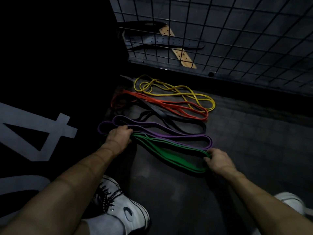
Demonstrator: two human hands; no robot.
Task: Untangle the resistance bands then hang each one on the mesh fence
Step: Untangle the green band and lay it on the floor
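While stretched along the floor, green band point(171, 152) spans both gripping hands.

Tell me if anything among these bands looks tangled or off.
The yellow band lies in twisted loops by the mesh fence, and its right end crosses the orange band. None hang yet; both hands grip the green band.

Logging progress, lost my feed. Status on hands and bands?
Left hand and right hand grip green band. Purple band alongside. Nothing hung on mesh fence.
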